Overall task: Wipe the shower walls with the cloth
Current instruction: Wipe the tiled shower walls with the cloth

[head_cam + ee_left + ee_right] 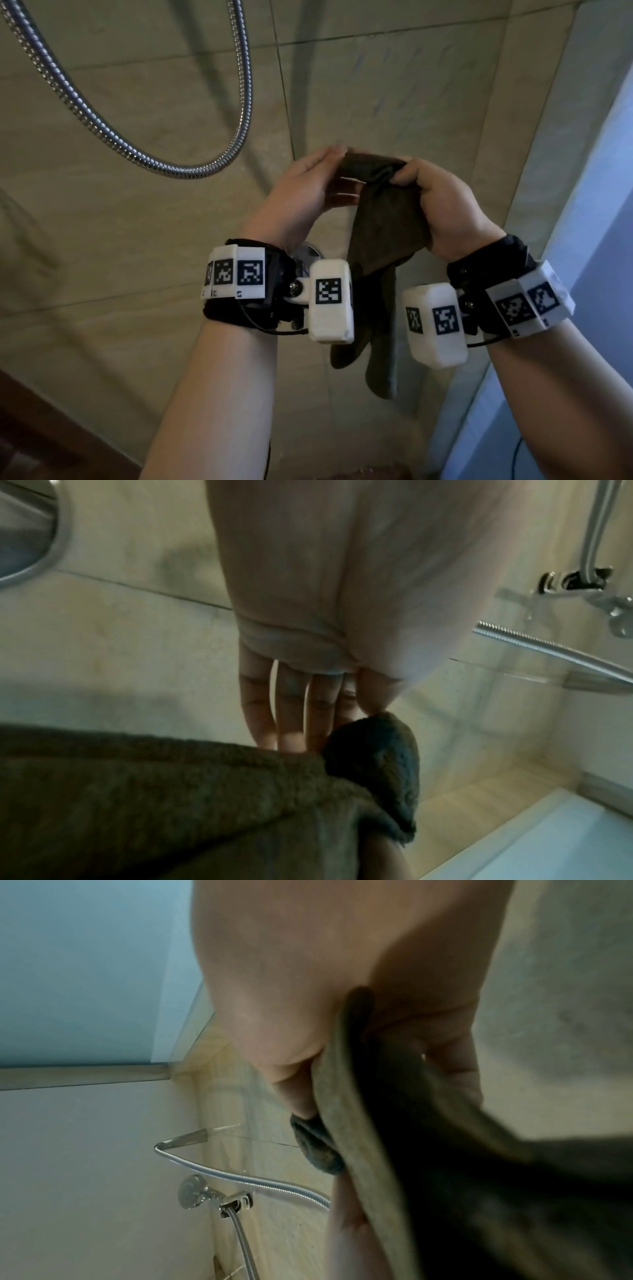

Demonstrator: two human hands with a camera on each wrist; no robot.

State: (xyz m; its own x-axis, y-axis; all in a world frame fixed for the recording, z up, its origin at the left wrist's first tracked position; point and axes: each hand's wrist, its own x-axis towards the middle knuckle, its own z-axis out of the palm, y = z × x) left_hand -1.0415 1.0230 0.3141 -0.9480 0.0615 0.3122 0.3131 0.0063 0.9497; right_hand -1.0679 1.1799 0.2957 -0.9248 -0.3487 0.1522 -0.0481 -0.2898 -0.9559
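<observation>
Both hands hold the brown cloth (378, 219) up before the tiled shower wall (144, 192).

The right hand (442, 209) grips the top edge in curled fingers; the left hand (308, 192) pinches it with nearly straight fingers. Folding it into a flat pad first would likely wipe better.

There is one dark brown terry cloth (383, 219). Two bare hands are in view, a left hand (301, 192) and a right hand (445, 209). One ribbed chrome shower hose (113, 137) hangs on the beige tiled wall (137, 240). Each wrist carries one white marker-covered camera unit, two altogether (330, 301) (433, 323).
</observation>
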